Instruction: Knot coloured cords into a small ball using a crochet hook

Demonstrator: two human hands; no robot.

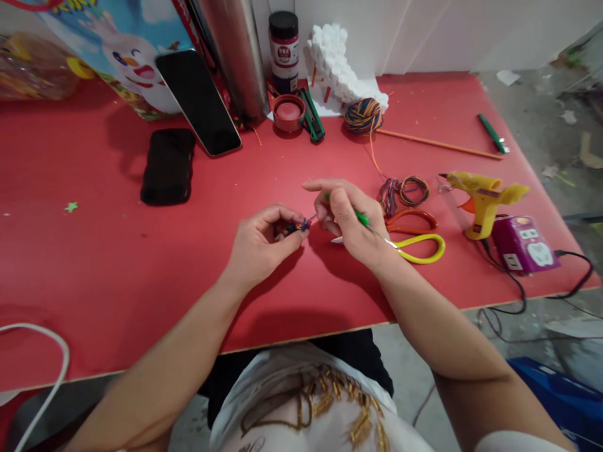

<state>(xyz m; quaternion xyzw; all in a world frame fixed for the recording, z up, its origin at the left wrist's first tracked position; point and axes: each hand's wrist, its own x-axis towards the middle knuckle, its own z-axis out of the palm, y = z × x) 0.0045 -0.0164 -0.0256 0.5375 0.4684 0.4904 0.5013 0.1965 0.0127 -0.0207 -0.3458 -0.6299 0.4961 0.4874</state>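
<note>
Left hand (259, 242) pinches a small, perhaps yarn-wrapped piece (296, 225); right hand (351, 220) grips a green stick (360, 218).

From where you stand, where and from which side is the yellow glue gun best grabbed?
Take the glue gun by its handle, the upright yellow part below the barrel, coming from the near side. It stands on the red table with its nozzle pointing left, so keep off that tip. Its black cord trails from the base and the purple power strip sits close on its right, so that side looks cramped.

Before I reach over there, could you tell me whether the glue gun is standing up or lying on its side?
Standing up: the glue gun rests on its handle base, nozzle pointing left, beside the purple socket block.
</note>
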